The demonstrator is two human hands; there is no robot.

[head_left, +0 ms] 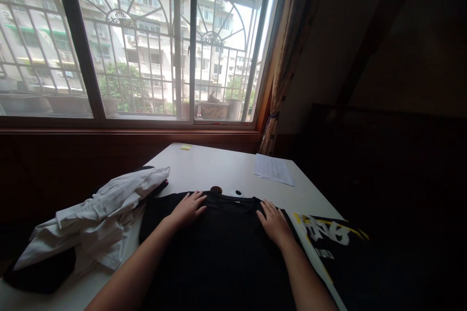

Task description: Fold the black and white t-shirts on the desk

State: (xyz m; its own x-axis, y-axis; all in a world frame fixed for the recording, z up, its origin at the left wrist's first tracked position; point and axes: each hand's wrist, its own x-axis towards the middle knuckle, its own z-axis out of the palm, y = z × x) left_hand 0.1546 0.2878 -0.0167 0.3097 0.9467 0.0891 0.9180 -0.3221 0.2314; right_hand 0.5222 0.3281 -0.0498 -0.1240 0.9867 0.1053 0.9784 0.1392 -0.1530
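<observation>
A black T-shirt (222, 248) lies spread on the white table (215, 160), its neckline toward the window. My left hand (188, 210) rests flat on the shirt's left shoulder, fingers spread. On the right shoulder, beside the collar, lies my right hand (274, 222), also with its fingers apart. Neither hand grips the cloth. Just beyond the collar are a small brown round object (216, 189) and a small white and black object (237, 193). The lower part of the shirt runs out of view between my forearms.
Crumpled white and black clothes (105, 211) are heaped at the left. A dark garment with white and yellow print (328, 233) lies at the right edge. Farther back are printed papers (273, 169) and a yellow note (186, 147), below a barred window (146, 43).
</observation>
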